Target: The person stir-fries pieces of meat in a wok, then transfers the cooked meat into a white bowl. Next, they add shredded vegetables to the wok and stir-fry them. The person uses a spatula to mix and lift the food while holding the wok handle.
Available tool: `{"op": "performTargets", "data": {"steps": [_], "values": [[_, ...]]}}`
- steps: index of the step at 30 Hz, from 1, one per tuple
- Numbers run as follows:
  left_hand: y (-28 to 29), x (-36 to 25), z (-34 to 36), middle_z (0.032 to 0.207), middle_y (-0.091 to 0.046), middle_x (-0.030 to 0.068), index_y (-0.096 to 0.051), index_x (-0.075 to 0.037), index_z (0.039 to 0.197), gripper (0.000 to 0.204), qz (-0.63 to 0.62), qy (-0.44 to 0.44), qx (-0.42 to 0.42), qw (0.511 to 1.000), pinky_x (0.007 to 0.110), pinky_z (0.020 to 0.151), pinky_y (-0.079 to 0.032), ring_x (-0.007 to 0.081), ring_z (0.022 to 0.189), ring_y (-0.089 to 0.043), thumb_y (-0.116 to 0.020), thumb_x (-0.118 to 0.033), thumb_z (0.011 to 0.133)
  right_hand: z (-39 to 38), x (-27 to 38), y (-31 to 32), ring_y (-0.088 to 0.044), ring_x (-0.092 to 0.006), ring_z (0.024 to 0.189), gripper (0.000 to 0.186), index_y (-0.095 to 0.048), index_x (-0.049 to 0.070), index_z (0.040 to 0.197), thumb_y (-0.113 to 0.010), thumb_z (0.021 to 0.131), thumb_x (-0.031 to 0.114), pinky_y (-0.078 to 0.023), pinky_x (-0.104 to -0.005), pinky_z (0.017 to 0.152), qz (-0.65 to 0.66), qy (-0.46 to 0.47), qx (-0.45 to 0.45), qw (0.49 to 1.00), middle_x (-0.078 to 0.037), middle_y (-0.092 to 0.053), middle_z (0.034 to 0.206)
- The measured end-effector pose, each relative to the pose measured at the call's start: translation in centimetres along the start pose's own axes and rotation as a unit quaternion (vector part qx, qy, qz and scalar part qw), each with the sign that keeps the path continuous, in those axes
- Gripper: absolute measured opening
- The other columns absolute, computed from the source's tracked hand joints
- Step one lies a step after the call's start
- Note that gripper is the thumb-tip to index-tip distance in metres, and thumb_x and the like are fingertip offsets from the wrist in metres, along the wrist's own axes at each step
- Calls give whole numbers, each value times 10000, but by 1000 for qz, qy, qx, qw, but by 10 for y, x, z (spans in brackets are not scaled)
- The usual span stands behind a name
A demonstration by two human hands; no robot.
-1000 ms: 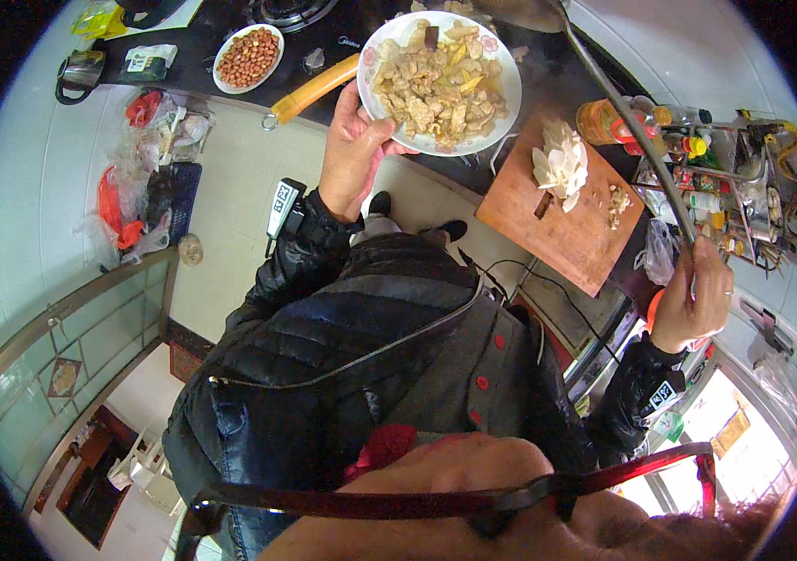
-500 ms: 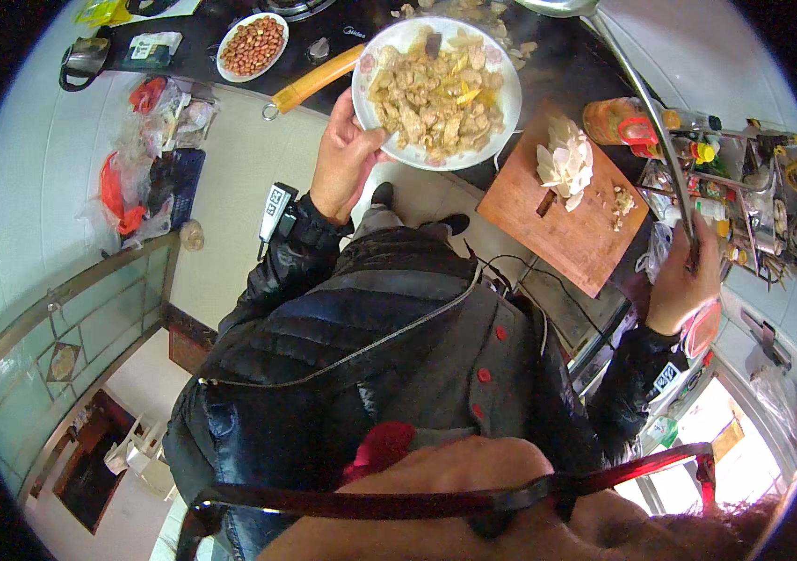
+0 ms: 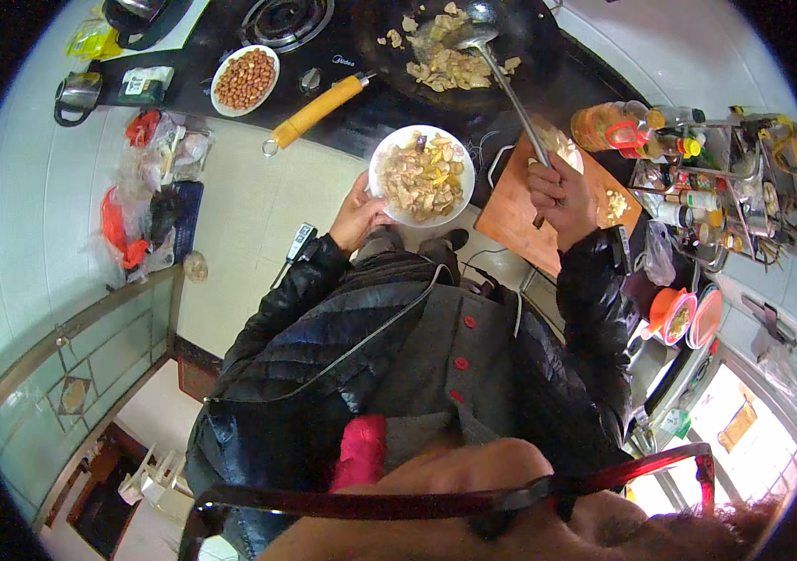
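My left hand [image 3: 358, 215] grips the near left edge of a white plate [image 3: 417, 222] heaped with cooked meat pieces [image 3: 422, 179]. The plate is held just in front of the counter edge. In my right hand [image 3: 564, 201] is the long handle of a metal ladle [image 3: 514, 93], its head resting in the dark wok [image 3: 534, 42]. Several meat pieces [image 3: 459, 70] lie in that wok. Its yellow wooden handle [image 3: 324, 110] points toward the near left. Under my right hand, a wooden cutting board [image 3: 520, 220] holds pale slices [image 3: 567, 148], partly hidden, and chopped bits [image 3: 616, 204].
A plate of peanuts [image 3: 245, 81] sits on the black stove left of the wok, near a burner [image 3: 288, 21]. Bottles and jars [image 3: 615, 126] crowd a rack at the right. An orange bowl [image 3: 668, 313] stands at lower right. Plastic bags [image 3: 123, 224] hang at left.
The plate has come nearer to my body, uncovering the wok. My right hand has moved left and forward, and the ladle's head now sits among the meat in the wok.
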State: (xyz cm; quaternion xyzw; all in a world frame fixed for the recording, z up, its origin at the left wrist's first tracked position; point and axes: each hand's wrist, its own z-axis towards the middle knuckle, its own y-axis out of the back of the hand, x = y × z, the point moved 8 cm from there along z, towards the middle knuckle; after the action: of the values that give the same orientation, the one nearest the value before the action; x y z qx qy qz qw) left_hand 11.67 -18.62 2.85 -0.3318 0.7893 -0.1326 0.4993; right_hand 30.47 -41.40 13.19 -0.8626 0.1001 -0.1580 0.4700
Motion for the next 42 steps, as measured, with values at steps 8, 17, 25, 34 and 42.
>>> {"op": "performTargets", "data": {"steps": [8, 17, 25, 34, 42], "values": [[3, 14, 50, 1310, -532, 156, -319, -100, 1422, 571, 54, 19, 70, 996, 439, 825, -589, 297, 1064, -637, -548, 8, 910, -17, -13, 25, -566, -141, 709, 369, -535, 25, 1253, -455, 1015, 295, -474, -250, 625, -139, 128, -179, 965, -94, -647, 940], [8, 28, 89, 1335, -516, 127, -307, -139, 1441, 538, 77, 39, 100, 991, 456, 874, -549, 275, 1052, -624, -532, -43, 962, -140, -7, 133, -624, -158, 751, 297, -596, 69, 1191, -449, 1012, 255, -514, -260, 670, -48, 288, -253, 922, -86, -671, 956], [43, 44, 102, 1354, -497, 165, -281, -98, 1452, 570, 60, 13, 35, 997, 526, 975, -473, 328, 1135, -589, -577, -169, 970, -378, 24, 296, -584, -160, 568, 114, -608, 44, 963, -557, 903, 126, -462, -275, 467, -13, 535, -505, 677, -98, -639, 774], [119, 137, 55, 1209, -559, 214, -462, -70, 1276, 451, -63, 200, -114, 971, 582, 1103, -350, 458, 1217, -483, -466, -416, 986, -557, 131, 500, -668, -218, 537, 338, -654, -53, 899, -678, 856, 282, -518, -357, 440, -172, 443, -753, 455, -151, -671, 704], [11, 150, -30, 1232, -525, 252, -419, -82, 1358, 435, 72, 42, -139, 987, 577, 974, -468, 438, 1129, -544, -511, -291, 988, -553, 170, 510, -658, -208, 525, 190, -645, -59, 682, -692, 744, 115, -506, -334, 441, -382, 284, -747, 464, -131, -657, 645]]}}
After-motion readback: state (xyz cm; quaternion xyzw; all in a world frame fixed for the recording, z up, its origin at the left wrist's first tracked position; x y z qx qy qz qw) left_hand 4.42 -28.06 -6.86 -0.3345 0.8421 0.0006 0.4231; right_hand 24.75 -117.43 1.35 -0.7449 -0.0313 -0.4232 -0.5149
